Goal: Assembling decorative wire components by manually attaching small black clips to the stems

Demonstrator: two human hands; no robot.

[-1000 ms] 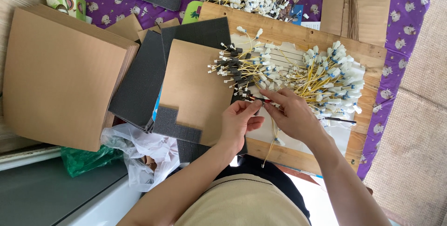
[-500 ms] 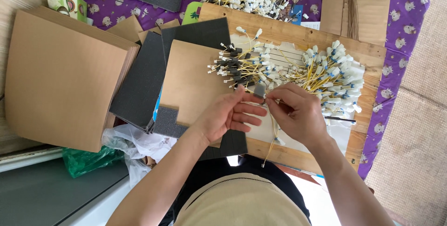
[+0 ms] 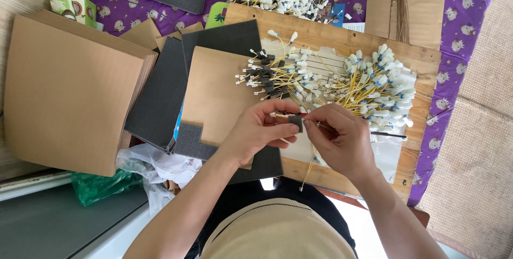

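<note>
1. Purple patterned cloth [image 3: 459, 18] underneath, wooden board [image 3: 331, 32] on top, strewn with yellow wire leads [image 3: 368, 85] – white connectors at the ends.
2. Left hand [image 3: 256, 133]: closed now on a small black connector [image 3: 295, 122], pinched at the fingertips above the board's near edge; half a second ago fingers spread loose.
3. Right hand [image 3: 342, 141]: curled, pinching a thin yellow wire [image 3: 310, 168] right at that connector – moved in closer, so wire and connector now meet.
4. Beside: brown cardboard sheets [image 3: 69, 88], dark foam pads [image 3: 160, 99].
</note>
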